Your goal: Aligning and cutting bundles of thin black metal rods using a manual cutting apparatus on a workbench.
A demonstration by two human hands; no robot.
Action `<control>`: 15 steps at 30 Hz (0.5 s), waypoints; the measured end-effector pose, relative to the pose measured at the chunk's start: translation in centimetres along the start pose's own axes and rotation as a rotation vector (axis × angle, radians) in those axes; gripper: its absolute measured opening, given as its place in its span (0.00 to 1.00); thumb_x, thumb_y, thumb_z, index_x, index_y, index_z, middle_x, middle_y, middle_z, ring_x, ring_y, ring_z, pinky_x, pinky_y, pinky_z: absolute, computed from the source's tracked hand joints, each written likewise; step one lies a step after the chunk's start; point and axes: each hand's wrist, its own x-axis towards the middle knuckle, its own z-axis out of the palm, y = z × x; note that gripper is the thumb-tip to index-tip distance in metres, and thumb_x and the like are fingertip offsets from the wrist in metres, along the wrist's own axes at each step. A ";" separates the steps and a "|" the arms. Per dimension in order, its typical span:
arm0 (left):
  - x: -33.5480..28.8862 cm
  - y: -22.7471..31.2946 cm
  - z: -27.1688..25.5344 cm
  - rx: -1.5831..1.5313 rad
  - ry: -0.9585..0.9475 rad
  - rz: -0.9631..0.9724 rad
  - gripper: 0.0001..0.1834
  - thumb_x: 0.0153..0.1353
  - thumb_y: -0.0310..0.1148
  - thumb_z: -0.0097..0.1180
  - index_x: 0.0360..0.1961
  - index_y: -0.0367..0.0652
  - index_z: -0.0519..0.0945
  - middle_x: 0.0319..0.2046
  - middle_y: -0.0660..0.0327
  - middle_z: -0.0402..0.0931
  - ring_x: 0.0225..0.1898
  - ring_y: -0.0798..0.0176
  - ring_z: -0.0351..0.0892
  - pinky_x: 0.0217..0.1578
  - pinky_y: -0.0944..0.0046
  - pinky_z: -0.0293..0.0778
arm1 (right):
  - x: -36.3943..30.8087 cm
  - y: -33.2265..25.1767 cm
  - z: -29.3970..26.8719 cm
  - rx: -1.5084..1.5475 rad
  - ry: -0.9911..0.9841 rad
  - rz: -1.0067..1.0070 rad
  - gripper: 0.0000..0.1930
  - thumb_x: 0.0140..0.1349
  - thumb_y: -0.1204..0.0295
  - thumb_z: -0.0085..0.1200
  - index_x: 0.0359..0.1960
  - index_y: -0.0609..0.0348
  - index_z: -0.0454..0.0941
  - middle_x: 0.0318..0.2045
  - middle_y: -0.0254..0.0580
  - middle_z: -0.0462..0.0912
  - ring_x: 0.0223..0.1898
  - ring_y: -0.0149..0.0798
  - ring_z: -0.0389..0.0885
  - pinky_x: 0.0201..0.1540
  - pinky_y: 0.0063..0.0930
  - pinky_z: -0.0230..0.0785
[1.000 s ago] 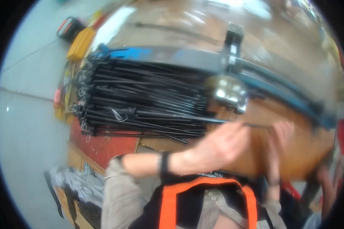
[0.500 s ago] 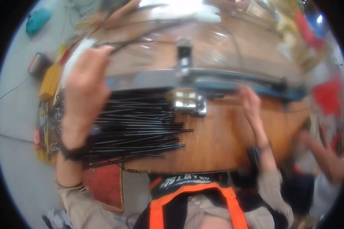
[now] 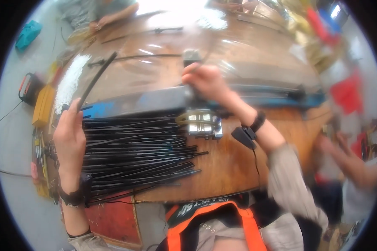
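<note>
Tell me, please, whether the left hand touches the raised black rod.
Touching: the head view shows the left hand gripping the black rod below its raised tip.

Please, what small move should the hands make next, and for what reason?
Perhaps tilt the black tube in the left hand down toward the long rail. The tube slants up near the rail's left end, while the right hand is at the grey block by the same rail. Whether the right hand grips anything is too blurred to tell.
</note>
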 end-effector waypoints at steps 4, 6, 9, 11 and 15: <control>0.2 0.3 1.5 -0.059 -0.045 -0.047 0.17 0.66 0.22 0.52 0.57 0.42 0.76 0.35 0.48 0.77 0.35 0.48 0.78 0.37 0.58 0.74 | 1.5 0.1 1.6 -0.086 -0.158 0.041 0.06 0.64 0.73 0.57 0.41 0.57 0.81 0.29 0.44 0.86 0.32 0.39 0.86 0.35 0.30 0.77; 0.5 0.5 1.9 -0.096 -0.034 -0.021 0.17 0.67 0.24 0.53 0.56 0.42 0.77 0.34 0.48 0.76 0.33 0.48 0.78 0.36 0.58 0.73 | 2.5 -0.1 2.6 -0.145 -0.287 0.140 0.05 0.63 0.72 0.57 0.39 0.57 0.80 0.30 0.45 0.85 0.32 0.43 0.86 0.35 0.34 0.77; 0.6 -0.2 2.4 -0.078 -0.063 -0.023 0.17 0.67 0.24 0.53 0.56 0.42 0.77 0.32 0.49 0.76 0.31 0.47 0.77 0.35 0.57 0.73 | 1.6 -0.1 3.2 -0.322 -0.303 0.053 0.05 0.61 0.71 0.58 0.37 0.56 0.80 0.30 0.45 0.85 0.32 0.45 0.86 0.34 0.37 0.77; 0.6 -1.0 2.7 -0.061 -0.079 -0.033 0.17 0.67 0.25 0.53 0.56 0.43 0.77 0.31 0.49 0.76 0.31 0.47 0.76 0.34 0.56 0.73 | 0.7 0.1 1.9 -0.499 -0.260 0.010 0.04 0.59 0.72 0.58 0.35 0.54 0.79 0.29 0.44 0.84 0.32 0.47 0.85 0.33 0.39 0.77; -0.1 -2.9 3.0 0.009 -0.156 -0.049 0.15 0.66 0.26 0.54 0.53 0.45 0.79 0.29 0.50 0.75 0.29 0.46 0.76 0.32 0.55 0.72 | -6.0 2.9 -7.7 -0.758 -0.113 -0.016 0.04 0.57 0.79 0.54 0.31 0.54 0.78 0.26 0.44 0.80 0.30 0.50 0.81 0.33 0.39 0.75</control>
